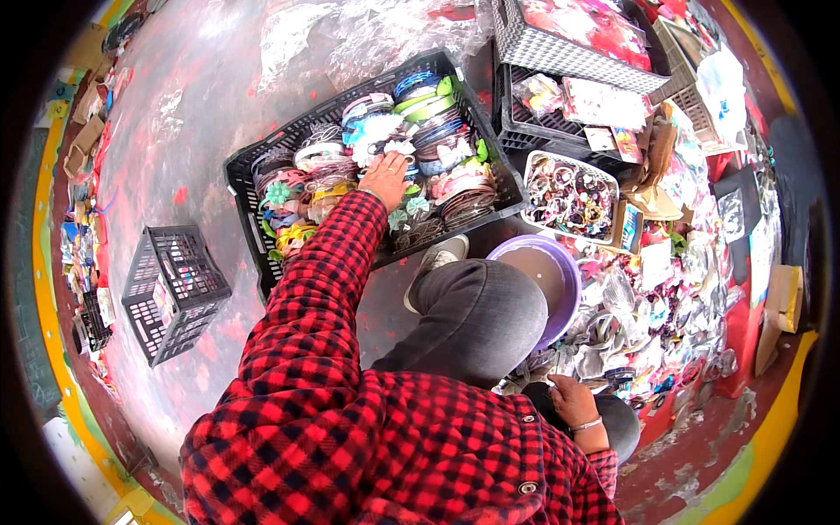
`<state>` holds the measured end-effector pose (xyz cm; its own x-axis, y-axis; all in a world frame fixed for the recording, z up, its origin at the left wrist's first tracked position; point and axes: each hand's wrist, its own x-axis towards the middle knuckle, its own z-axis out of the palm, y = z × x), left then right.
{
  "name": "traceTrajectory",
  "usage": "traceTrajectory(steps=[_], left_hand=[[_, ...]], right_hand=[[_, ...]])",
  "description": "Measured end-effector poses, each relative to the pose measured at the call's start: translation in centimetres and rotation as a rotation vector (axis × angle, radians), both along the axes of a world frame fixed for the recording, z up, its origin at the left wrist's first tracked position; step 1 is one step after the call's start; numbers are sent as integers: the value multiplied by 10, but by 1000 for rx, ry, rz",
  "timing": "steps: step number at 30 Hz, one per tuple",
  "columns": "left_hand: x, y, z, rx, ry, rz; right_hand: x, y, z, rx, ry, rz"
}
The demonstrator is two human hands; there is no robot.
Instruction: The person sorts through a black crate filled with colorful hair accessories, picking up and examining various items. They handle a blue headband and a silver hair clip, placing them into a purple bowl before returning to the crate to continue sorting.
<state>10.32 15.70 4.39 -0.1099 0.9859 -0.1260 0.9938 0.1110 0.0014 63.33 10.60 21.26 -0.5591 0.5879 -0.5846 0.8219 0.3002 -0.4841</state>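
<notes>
A large black plastic crate (241, 206) holds headbands sorted into bundles, some with bows and flowers. My left hand (385, 179) lies over the middle of the crate, its fingers stretched out on the headbands. Around it are white and blue headbands (372, 129), green ones (429, 105), a pink bundle (462, 182) and teal flowers (411, 208). My right hand (576, 402), with a bracelet on the wrist, is by my right knee. Its fingers are curled; what they hold, if anything, is too small to make out.
A purple basin (573, 302) stands beside my knee. Right of it lies a heap of packaged accessories (652, 324). A white basket (535, 159) holds hair ties; stacked crates (516, 122) stand behind. At left is a small black crate (175, 293), and clear plastic (367, 39) lies on the far floor.
</notes>
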Motion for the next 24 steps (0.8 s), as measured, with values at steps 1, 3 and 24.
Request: traceTrajectory(steps=[1,3,24], left_hand=[[2,3,8,-34,3,19],[1,3,17,-104,-35,22],[-17,-51,-24,200,-401,591]], right_hand=[[2,-1,-2,17,2,3],[6,-1,-3,16,-10,-8],[1,0,6,10,3,-10]])
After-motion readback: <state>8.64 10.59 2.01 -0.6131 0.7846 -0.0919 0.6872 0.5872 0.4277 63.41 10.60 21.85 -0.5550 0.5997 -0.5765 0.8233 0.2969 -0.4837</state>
